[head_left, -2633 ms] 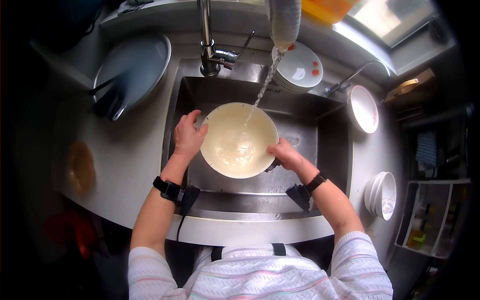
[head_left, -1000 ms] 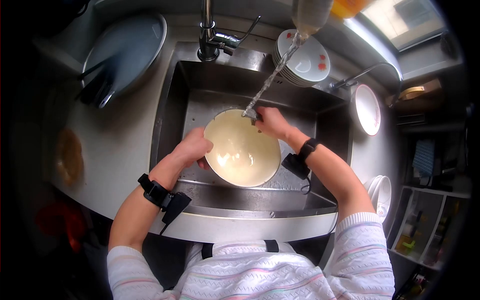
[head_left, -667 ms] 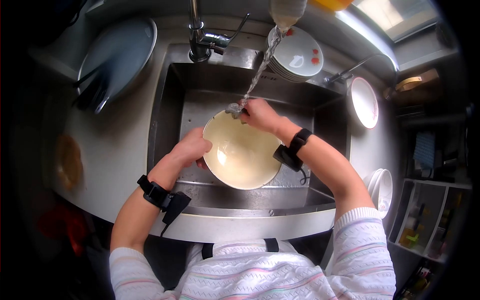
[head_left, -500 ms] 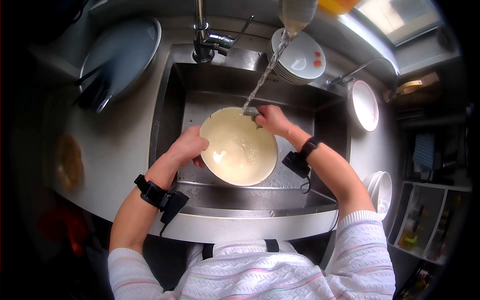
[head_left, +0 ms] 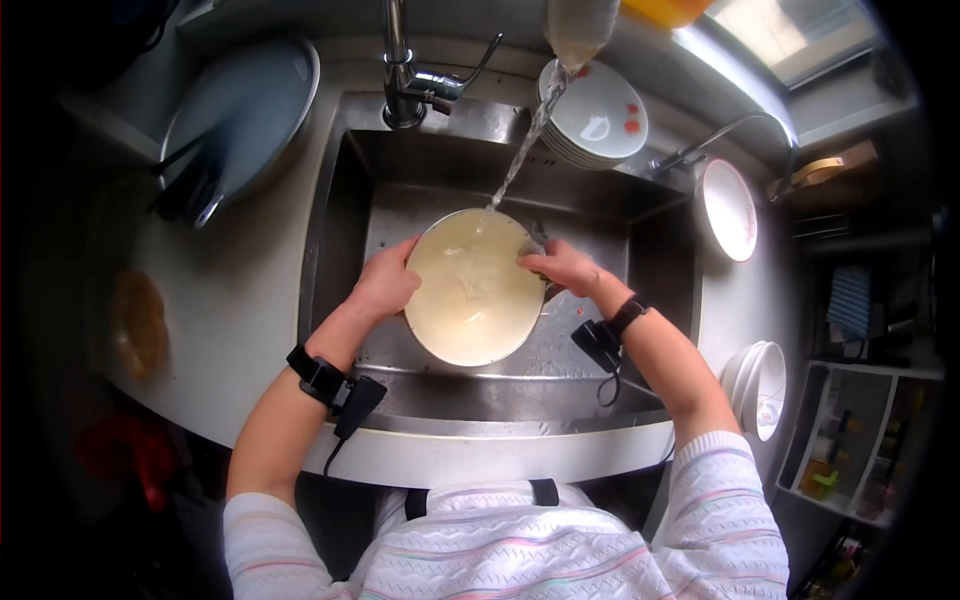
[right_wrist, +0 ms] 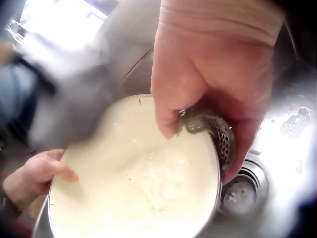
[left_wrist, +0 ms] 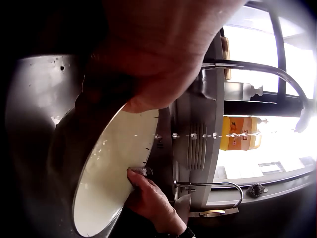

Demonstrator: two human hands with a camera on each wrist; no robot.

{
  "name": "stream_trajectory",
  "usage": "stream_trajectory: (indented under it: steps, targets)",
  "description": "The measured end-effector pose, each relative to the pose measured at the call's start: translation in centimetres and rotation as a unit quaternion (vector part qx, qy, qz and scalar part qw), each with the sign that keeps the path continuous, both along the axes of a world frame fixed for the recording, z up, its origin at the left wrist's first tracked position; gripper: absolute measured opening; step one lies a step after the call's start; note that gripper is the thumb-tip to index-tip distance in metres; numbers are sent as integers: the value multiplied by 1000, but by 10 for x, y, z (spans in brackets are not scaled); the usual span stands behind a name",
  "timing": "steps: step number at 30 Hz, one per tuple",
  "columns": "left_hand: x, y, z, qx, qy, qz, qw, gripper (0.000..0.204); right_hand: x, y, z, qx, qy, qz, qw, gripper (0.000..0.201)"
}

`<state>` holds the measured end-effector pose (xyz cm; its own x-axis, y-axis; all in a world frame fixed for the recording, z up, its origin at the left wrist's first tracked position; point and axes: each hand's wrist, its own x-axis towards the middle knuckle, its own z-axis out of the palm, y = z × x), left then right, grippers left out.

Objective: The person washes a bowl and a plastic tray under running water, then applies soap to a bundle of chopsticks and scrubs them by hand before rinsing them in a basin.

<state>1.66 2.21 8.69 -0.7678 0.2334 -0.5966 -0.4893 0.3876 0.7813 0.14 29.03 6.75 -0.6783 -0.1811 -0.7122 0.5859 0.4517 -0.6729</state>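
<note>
A round, cream-coloured bowl with a thin dark rim is held over the sink, water swirling inside it. My left hand grips the bowl's left rim, thumb on the inner side and fingers hidden beneath. At the right rim, my right hand pinches a grey mesh scouring pad folded over the edge, with the thumb inside the bowl and fingers outside. A stream of water falls from the faucet spout into the far side of the bowl.
The steel sink surrounds the work, its drain below the bowl. Stacked plates stand behind; a white bowl and small bowls sit right. A large pan with dark-handled utensils lies left.
My right hand has moved with the scouring pad from the far rim round to the right rim. The bowl has shifted slightly away and lies more level, and more water shows in it.
</note>
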Motion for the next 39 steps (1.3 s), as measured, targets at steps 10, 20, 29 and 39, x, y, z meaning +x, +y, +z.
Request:
stream_trajectory:
  steps: [10, 20, 29, 39]
  targets:
    - [-14, 3, -37, -208, 171, 11, 963, 51, 6, -12, -46, 216, 392, -58, 892, 14]
    - [-3, 73, -35, 440, -115, 306, 836, 25, 34, -56, -38, 134, 489, 31, 861, 49]
    - [4, 57, -24, 402, -118, 202, 885, 37, 12, 3, 21, -218, 135, -7, 966, 46]
    - [5, 53, -12, 414, -123, 114, 895, 47, 25, -22, 14, -168, 308, -42, 935, 40]
